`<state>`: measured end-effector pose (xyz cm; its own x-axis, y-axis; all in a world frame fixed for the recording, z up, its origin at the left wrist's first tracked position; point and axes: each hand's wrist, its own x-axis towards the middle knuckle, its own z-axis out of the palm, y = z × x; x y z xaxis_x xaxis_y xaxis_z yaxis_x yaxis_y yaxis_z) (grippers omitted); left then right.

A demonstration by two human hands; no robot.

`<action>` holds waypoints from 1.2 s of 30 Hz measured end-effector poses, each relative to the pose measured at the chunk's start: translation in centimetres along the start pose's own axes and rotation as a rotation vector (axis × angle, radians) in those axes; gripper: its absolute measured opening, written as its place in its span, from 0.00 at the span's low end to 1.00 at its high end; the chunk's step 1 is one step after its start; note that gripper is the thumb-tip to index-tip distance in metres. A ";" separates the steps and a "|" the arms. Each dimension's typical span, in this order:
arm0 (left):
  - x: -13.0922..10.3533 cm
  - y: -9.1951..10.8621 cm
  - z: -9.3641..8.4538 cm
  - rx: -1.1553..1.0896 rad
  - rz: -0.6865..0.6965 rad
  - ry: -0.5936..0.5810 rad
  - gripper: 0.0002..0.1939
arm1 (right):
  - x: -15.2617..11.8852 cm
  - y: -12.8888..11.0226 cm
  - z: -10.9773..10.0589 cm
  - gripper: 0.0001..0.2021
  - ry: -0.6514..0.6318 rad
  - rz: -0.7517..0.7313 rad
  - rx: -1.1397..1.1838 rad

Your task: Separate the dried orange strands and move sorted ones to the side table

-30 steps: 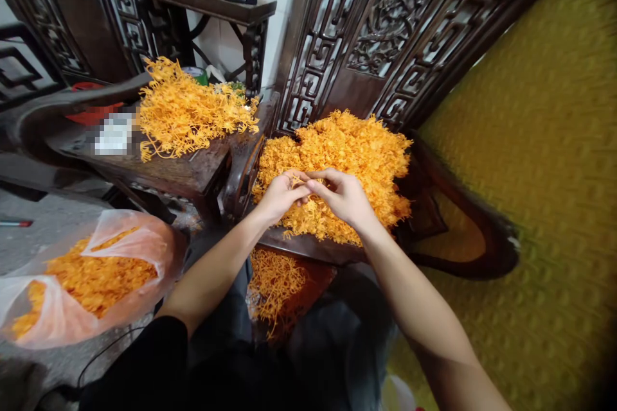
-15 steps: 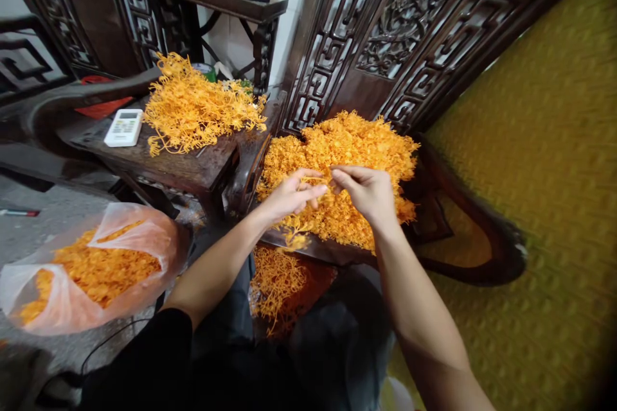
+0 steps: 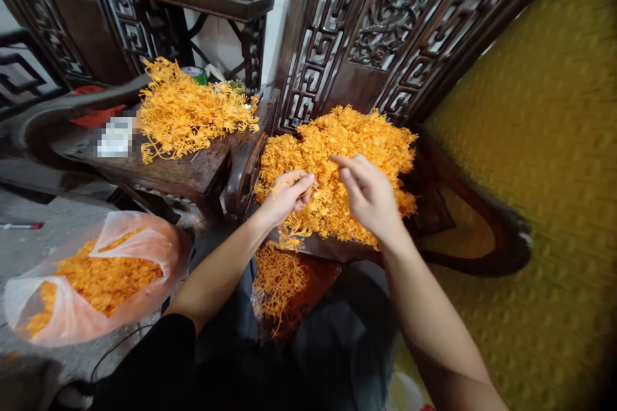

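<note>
Frame centre: my left grip (image 3: 288, 199) was pinched on a sprig (image 3: 293, 236), apparently so its tuft hung free. Tuft pointed bottomward; long axis seemed near upright, middle hidden. Right grip (image 3: 370, 198): thumb and forefinger apart over the pile (image 3: 357, 135), presumably kept close for reach.

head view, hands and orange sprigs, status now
Left hand holding thin stringy orange sprig. Right hand over frilly orange heap, thumb and forefinger parted. Nothing visibly blocking.

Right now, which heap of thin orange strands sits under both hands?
The large, dense orange heap on the dark, glossy wooden chair. The wooden-table heap, translucent-plastic-bag heap and smaller heap lower in view lie elsewhere.
</note>
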<state>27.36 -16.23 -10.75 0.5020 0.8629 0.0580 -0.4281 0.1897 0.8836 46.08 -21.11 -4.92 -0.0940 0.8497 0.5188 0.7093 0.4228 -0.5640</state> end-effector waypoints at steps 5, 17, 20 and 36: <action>0.2 -0.9 0.6 -0.061 0.011 0.043 0.20 | -1.8 -1.2 3.5 0.14 -0.092 -0.255 -0.256; 0.6 0.2 0.0 -0.073 0.060 0.155 0.20 | -3.1 -3.2 1.1 0.12 0.266 0.150 0.212; 0.0 -0.1 0.3 -0.003 0.061 0.045 0.22 | -2.1 -1.5 1.8 0.21 -0.001 0.264 0.189; 1.1 -1.0 -1.6 0.088 0.240 0.256 0.23 | -4.0 0.4 2.8 0.18 0.214 0.358 0.580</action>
<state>27.10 -14.73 -12.33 0.1859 0.9695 0.1600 -0.4392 -0.0636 0.8961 44.77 -23.48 -9.02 0.2561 0.9124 0.3192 0.1793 0.2796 -0.9432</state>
